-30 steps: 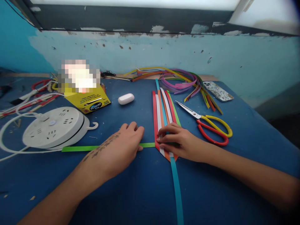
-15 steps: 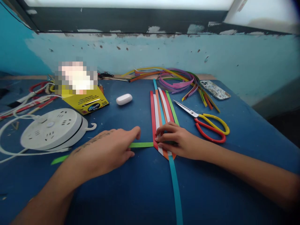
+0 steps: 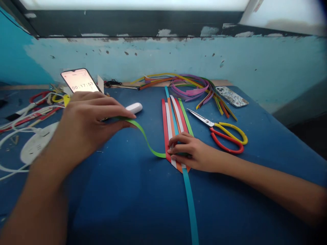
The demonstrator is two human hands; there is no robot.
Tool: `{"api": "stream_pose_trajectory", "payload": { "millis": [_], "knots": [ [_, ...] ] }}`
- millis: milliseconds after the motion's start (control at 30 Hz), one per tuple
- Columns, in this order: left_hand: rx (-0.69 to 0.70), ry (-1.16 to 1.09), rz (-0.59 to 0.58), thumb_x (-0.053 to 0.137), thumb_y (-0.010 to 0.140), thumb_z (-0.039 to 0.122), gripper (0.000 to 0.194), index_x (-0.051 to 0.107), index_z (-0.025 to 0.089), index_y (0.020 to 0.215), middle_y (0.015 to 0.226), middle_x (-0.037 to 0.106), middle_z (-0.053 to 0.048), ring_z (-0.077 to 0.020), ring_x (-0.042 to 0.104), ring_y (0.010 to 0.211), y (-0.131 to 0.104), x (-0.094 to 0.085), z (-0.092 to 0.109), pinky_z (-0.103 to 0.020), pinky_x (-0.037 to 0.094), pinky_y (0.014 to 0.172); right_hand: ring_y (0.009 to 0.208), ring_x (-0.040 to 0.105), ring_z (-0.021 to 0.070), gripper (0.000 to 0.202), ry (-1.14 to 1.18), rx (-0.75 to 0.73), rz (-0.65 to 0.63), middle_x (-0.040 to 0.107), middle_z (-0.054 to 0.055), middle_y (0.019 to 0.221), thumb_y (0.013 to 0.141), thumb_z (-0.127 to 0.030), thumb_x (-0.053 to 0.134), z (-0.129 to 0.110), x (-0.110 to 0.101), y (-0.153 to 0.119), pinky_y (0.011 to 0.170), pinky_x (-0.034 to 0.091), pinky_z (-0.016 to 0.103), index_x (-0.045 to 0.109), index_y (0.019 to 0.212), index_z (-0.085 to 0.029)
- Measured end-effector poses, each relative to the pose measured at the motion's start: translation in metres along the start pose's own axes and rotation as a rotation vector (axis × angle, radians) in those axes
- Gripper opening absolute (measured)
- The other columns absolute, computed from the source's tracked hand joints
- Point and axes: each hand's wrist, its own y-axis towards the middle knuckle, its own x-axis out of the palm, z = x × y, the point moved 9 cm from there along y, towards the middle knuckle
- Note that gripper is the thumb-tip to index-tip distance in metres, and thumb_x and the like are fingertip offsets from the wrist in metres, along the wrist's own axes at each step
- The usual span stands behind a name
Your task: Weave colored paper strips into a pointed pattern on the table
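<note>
My left hand (image 3: 98, 114) is raised over the table, its thumb and fingers pinching a green paper strip (image 3: 141, 130). From there the strip curves down to the left edge of a bundle of red, white, orange, blue and green paper strips (image 3: 164, 126) lying side by side. On the lower part of this bundle rests my right hand (image 3: 187, 151), fingers bent and pressed onto the strips; what lies under the fingertips is partly hidden. A long blue strip (image 3: 189, 200) runs from the bundle's lower end toward me.
Scissors (image 3: 217, 131) with red and yellow handles lie to the right. Behind are coiled coloured strips (image 3: 191, 88) and a patterned phone (image 3: 232, 96). A white earphone case (image 3: 135, 108), a propped phone (image 3: 80, 81) and a white power socket (image 3: 35, 146) with cables are on the left.
My left hand has lifted and moved left and back, raising the green strip from flat on the table into a curve. My right hand stays in place on the strips.
</note>
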Motion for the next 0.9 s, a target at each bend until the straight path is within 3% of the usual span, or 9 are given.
{"api": "stream_pose_trajectory", "payload": {
  "millis": [100,167,233,333,400,500,567,633,900],
  "knots": [
    [0.039,0.133,0.096,0.071,0.088,0.062,0.048,0.069,0.031,0.125,0.129,0.069,-0.006,-0.0287,0.056,0.126,0.002,0.01,0.024,-0.047,0.034,0.116,0.109,0.061,0.0205,0.014,0.004,-0.008,0.007,0.065,0.012,0.119,0.102,-0.026,0.059,0.0,0.0,-0.001,0.097,0.051,0.039,0.07,0.104,-0.019],
    [-0.065,0.154,0.082,0.073,0.083,0.066,0.084,0.044,0.028,0.152,0.162,0.036,-0.013,-0.0331,0.032,0.15,-0.001,0.027,0.028,-0.05,0.025,0.123,0.11,0.061,0.0208,0.014,0.013,-0.009,0.014,0.064,0.012,0.119,0.102,-0.027,0.059,0.0,0.0,-0.001,0.097,0.051,0.039,0.07,0.104,-0.019],
    [-0.127,0.102,0.033,0.073,0.08,0.07,0.107,0.016,0.028,0.161,0.171,0.014,-0.016,-0.0355,0.014,0.157,-0.007,0.048,0.033,-0.052,0.025,0.123,0.11,0.061,0.0209,0.014,0.016,-0.015,0.018,0.064,0.012,0.118,0.102,-0.026,0.059,0.0,0.0,-0.001,0.098,0.051,0.039,0.07,0.105,-0.019],
    [-0.206,0.055,-0.078,0.075,0.081,0.065,0.121,-0.004,0.024,0.162,0.169,0.013,-0.022,-0.0416,0.025,0.153,-0.017,0.075,0.039,-0.055,0.035,0.115,0.109,0.061,0.0205,0.014,0.009,-0.032,0.025,0.065,0.012,0.116,0.102,-0.025,0.058,-0.001,-0.001,-0.001,0.098,0.051,0.039,0.069,0.107,-0.018],
    [-0.245,0.107,-0.183,0.069,0.089,0.056,0.1,0.011,0.021,0.162,0.161,0.031,-0.023,-0.0408,0.047,0.139,-0.023,0.087,0.039,-0.049,0.047,0.104,0.108,0.061,0.0203,0.014,0.001,-0.035,0.026,0.065,0.012,0.116,0.102,-0.025,0.058,-0.001,-0.002,-0.001,0.097,0.051,0.039,0.069,0.106,-0.018],
    [-0.269,0.144,-0.487,0.041,0.103,0.03,0.035,0.057,0.022,0.133,0.12,0.065,-0.013,-0.03,0.069,0.101,-0.035,0.106,0.031,-0.038,0.053,0.081,0.107,0.061,0.0206,0.015,0.0,-0.029,0.023,0.065,0.012,0.116,0.102,-0.026,0.058,-0.002,-0.003,0.0,0.097,0.052,0.039,0.07,0.105,-0.017],
    [-0.159,0.025,-0.703,0.039,0.095,0.011,0.034,0.066,0.025,0.111,0.101,0.068,-0.006,-0.0224,0.069,0.087,-0.045,0.118,0.032,-0.031,0.049,0.074,0.108,0.06,0.021,0.014,0.002,-0.024,0.023,0.065,0.013,0.116,0.102,-0.025,0.059,-0.003,-0.004,0.0,0.098,0.051,0.04,0.07,0.105,-0.017],
    [-0.029,-0.181,-0.766,0.041,0.089,0.006,0.039,0.066,0.028,0.112,0.108,0.067,-0.004,-0.0187,0.067,0.09,-0.047,0.116,0.039,-0.029,0.047,0.078,0.108,0.06,0.0213,0.014,0.005,-0.022,0.024,0.065,0.013,0.117,0.102,-0.024,0.059,-0.004,-0.006,0.0,0.099,0.051,0.041,0.07,0.106,-0.017],
    [-0.004,-0.576,-0.935,0.056,0.094,0.025,0.022,0.075,0.026,0.103,0.099,0.071,-0.003,-0.017,0.066,0.084,-0.042,0.11,0.043,-0.025,0.049,0.075,0.106,0.061,0.021,0.013,0.019,-0.025,0.023,0.065,0.013,0.116,0.101,-0.023,0.059,-0.006,-0.008,0.001,0.098,0.052,0.041,0.07,0.105,-0.018]
  ]
}}
